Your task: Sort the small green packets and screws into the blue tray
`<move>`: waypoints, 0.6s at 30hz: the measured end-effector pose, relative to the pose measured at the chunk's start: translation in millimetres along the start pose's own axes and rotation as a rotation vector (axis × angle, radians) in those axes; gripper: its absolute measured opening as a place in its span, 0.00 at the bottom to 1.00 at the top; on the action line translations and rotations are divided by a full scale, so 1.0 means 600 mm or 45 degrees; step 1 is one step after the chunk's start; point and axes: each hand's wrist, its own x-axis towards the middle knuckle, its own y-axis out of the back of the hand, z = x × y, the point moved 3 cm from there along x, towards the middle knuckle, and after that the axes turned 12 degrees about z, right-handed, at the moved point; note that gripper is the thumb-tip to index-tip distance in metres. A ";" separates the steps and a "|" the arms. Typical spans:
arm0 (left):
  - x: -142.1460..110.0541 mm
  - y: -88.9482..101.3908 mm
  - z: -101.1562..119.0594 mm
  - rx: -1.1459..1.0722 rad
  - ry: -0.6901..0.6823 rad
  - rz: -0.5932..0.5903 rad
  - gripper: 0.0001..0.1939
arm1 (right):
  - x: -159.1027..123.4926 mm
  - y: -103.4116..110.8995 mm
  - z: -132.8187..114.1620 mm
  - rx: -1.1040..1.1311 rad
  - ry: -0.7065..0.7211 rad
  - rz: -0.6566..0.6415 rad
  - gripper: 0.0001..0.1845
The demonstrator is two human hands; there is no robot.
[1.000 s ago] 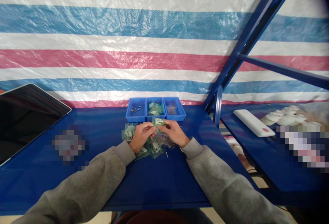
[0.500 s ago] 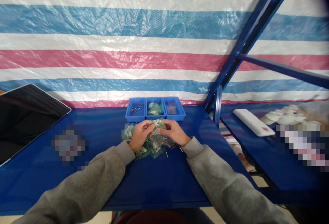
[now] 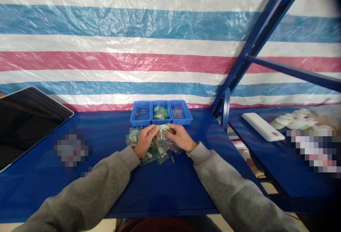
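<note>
Between my hands is a small clear greenish plastic bag (image 3: 164,128), with pale parts showing through it. My left hand (image 3: 145,140) pinches its left side with thumb and fingers, and a small red spot shows by the fingertips. On the other side my right hand (image 3: 181,138) grips the bag, its thumb lying across the front. Beneath both hands lies a loose pile of similar green bags (image 3: 161,151), partly hidden by the fingers. A thin metal pin (image 3: 172,159) sticks out at the pile's near edge.
Behind the pile stand three joined blue bins: the left bin (image 3: 140,121) with metal pins, the middle bin (image 3: 161,121) with green bags, the right bin (image 3: 182,121) with small clear bags. A dark screen (image 3: 29,122) lies left. A blue metal frame (image 3: 242,61) rises right, near a white box (image 3: 262,127).
My thumbs have shifted slightly on the bag, and more of it shows between my hands. The arms and the bins stay where they were.
</note>
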 end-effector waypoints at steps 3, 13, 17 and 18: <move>-0.001 -0.001 0.004 0.002 0.033 -0.026 0.15 | 0.001 0.007 0.001 -0.107 0.028 0.010 0.13; 0.005 0.000 -0.001 0.009 -0.023 -0.069 0.11 | 0.001 0.005 -0.003 -0.158 0.033 -0.013 0.12; 0.006 0.002 0.000 0.046 -0.074 -0.029 0.11 | 0.000 0.004 0.002 -0.144 -0.006 0.029 0.14; 0.006 0.003 0.000 0.056 -0.087 -0.014 0.12 | 0.000 0.004 0.002 -0.142 -0.008 0.035 0.14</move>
